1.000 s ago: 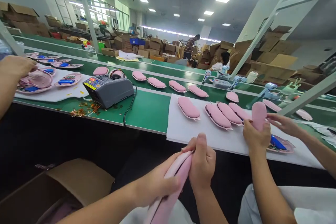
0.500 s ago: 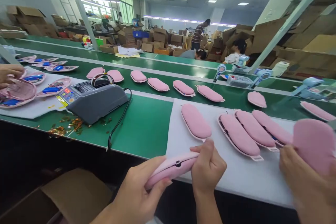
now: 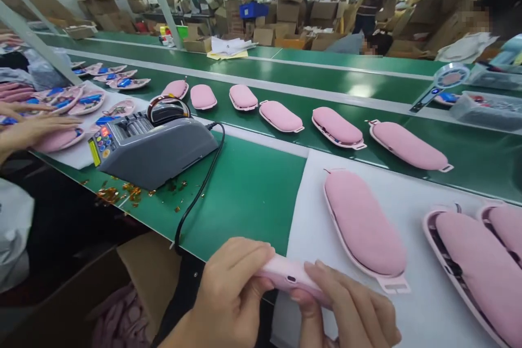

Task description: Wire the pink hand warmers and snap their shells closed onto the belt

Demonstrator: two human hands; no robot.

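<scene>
The held case point(image 3: 278, 271) looks like smooth plastic (the green tabletop point(image 3: 255, 187), glossy).

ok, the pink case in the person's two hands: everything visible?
The pink case looks smooth and pale, material unclear. A narrow side faces the camera, with a small dark oval, perhaps a port. It slopes down rightward near the table, left hand and right hand pinching it from above and below, covering both ends.
</scene>
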